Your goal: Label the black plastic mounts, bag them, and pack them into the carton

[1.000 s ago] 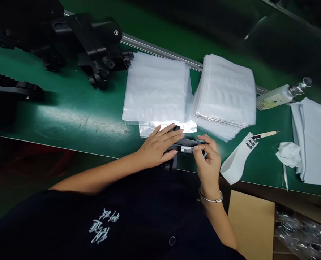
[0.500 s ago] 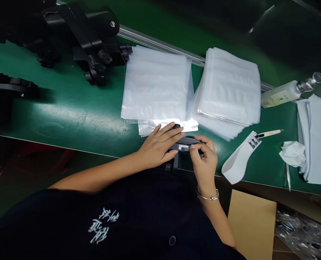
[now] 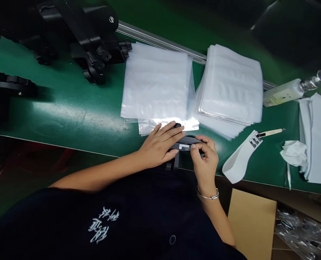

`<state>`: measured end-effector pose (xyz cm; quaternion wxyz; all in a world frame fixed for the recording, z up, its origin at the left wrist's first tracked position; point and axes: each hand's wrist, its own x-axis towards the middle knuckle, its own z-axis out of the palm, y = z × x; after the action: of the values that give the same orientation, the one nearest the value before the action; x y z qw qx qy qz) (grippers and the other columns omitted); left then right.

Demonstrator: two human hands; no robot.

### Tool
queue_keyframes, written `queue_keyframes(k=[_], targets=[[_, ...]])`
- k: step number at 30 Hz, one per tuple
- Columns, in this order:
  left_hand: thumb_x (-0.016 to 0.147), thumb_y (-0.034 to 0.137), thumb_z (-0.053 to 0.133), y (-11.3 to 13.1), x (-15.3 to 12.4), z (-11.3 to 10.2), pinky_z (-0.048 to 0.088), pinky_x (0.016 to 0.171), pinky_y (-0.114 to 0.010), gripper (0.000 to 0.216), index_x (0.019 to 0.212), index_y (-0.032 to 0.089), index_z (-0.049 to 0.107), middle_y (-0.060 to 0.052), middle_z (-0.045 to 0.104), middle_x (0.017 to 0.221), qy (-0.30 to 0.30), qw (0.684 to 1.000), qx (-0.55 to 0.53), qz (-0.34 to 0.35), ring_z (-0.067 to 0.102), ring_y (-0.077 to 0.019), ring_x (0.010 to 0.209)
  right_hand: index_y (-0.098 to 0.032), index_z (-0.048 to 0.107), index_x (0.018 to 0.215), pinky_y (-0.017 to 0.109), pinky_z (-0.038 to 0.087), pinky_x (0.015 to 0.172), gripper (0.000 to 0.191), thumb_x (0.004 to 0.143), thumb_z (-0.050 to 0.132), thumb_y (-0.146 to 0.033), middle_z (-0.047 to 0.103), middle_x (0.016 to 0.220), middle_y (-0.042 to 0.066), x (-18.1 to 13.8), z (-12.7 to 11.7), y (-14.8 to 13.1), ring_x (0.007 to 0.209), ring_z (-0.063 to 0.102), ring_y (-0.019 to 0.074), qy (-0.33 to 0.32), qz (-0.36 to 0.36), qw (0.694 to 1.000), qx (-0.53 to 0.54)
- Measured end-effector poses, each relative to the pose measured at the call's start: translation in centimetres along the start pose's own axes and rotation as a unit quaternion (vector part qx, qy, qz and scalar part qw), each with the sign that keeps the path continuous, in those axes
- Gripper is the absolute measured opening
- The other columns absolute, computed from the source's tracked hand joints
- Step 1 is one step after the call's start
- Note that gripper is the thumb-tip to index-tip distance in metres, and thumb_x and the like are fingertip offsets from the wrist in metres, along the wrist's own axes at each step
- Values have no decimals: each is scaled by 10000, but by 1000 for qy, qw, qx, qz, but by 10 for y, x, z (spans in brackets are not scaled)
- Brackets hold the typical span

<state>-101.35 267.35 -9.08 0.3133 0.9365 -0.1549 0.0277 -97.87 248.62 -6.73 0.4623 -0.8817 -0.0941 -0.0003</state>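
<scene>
One spread left hand (image 3: 162,146) touches the black part (image 3: 189,139), right hand (image 3: 206,154) pinches label (image 3: 184,147), seemingly aligning; next pressing needs care.

The head camera looks forward and steeply down on the nearby green bench (image 3: 103,104).
</scene>
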Motion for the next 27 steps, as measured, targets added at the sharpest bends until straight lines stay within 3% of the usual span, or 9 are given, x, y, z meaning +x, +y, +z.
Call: queue_keyframes(k=[14, 21, 27], targets=[[924, 261, 503, 0, -1, 3, 258, 1180, -553, 533, 1447, 176, 440, -148, 496, 1484, 19, 1000, 8, 3, 337, -315, 1456, -217, 591, 669, 447, 487, 903, 182, 846, 593, -260, 637, 1043, 76, 1, -1, 0, 1036, 603, 245, -2, -18, 1000, -12], [940, 225, 512, -1, -5, 7, 376, 1131, -483, 232, 1139, 182, 624, -134, 665, 1269, 106, 992, 26, 68, 537, -269, 1315, -216, 573, 643, 437, 490, 894, 201, 838, 588, -260, 648, 1039, 77, 3, -2, 0, 1042, 606, 245, -14, -14, 1000, -12], [945, 250, 512, -2, -1, 8, 458, 1035, -446, 226, 1124, 159, 615, -137, 695, 1193, 119, 990, 28, 73, 597, -273, 1235, -209, 557, 637, 439, 456, 935, 227, 858, 576, -257, 653, 1047, 66, 2, -4, -2, 1060, 596, 237, -3, 12, 998, 56]])
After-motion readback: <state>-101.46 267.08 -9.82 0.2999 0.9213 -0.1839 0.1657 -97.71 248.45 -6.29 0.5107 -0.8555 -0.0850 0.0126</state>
